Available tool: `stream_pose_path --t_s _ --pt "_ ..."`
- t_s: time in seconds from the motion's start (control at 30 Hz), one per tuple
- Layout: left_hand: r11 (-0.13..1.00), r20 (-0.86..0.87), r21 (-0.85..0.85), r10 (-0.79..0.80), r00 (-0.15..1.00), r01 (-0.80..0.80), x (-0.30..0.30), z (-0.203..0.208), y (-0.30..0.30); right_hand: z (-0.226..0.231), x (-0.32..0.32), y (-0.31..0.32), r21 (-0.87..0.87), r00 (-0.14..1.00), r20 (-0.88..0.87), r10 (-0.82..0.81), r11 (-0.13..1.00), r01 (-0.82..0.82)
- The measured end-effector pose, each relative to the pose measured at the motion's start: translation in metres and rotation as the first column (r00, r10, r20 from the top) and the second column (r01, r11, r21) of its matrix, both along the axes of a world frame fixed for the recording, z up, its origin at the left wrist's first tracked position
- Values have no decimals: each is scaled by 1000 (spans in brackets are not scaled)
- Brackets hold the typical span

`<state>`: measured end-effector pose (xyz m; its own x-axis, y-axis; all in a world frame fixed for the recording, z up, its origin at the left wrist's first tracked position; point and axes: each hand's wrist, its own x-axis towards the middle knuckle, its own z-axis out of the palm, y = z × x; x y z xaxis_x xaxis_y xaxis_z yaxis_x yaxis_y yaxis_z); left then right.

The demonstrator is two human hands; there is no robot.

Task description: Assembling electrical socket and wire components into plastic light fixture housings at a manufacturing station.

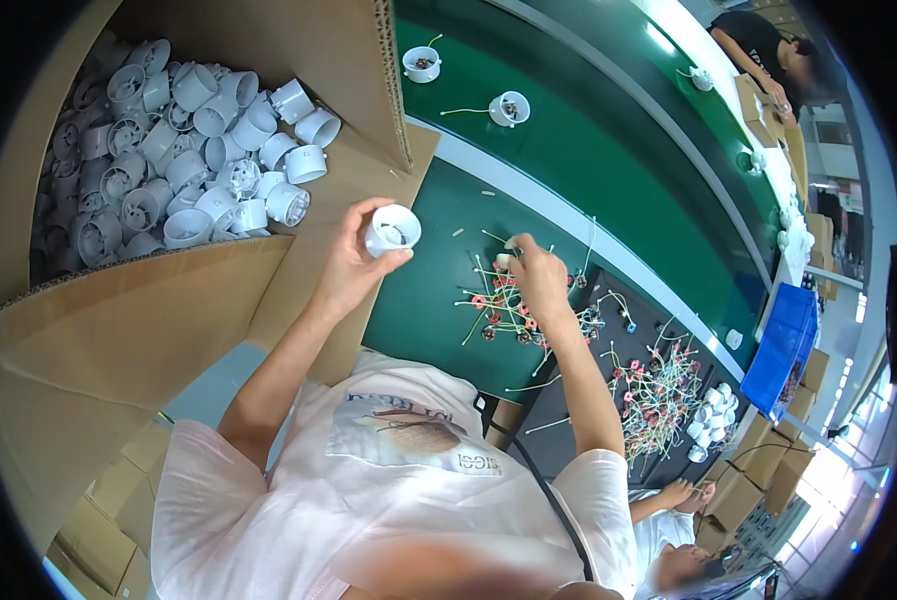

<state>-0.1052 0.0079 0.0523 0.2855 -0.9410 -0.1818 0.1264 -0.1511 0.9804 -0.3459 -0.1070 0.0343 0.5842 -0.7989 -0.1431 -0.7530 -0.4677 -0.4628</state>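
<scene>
My left hand (354, 258) is closed around a white round plastic housing (393, 232), its open side facing up and some inner parts showing. My right hand (537, 280) reaches over a loose heap of small red parts with yellow-green wires (504, 310) on the green work surface. Pale covers sit on its fingertips, which are drawn together at the heap's far edge. One wire runs out beside them, but what the fingers pinch is too small to make out.
A large cardboard box (334, 270) full of white housings (194, 150) stands at left. Beyond the work surface runs a green conveyor belt (589, 130) carrying two wired housings. More wired parts (659, 400) lie on a black surface at right, near a blue bin (784, 345). Two people sit nearby.
</scene>
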Motion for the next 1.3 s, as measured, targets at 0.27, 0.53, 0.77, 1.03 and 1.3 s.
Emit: stream_pose_path --t_s 0.27,0.53,0.77,1.03,1.3 --pt "987 -90 1 -157 983 158 -5 14 11 -28 25 -7 59 908 -418 -31 996 61" --pt "956 -507 -17 -260 822 293 16 30 13 71 -6 17 254 964 195 -183 958 131" --pt "906 -527 24 -348 776 423 8 30 6 124 -8 34 560 490 697 -524 824 85" --pt "885 -360 -110 -460 812 453 5 48 6 113 43 40 552 262 827 -498 809 -204" --pt "886 -453 -142 -455 766 442 9 49 8 85 60 48 560 110 827 -552 788 -257"
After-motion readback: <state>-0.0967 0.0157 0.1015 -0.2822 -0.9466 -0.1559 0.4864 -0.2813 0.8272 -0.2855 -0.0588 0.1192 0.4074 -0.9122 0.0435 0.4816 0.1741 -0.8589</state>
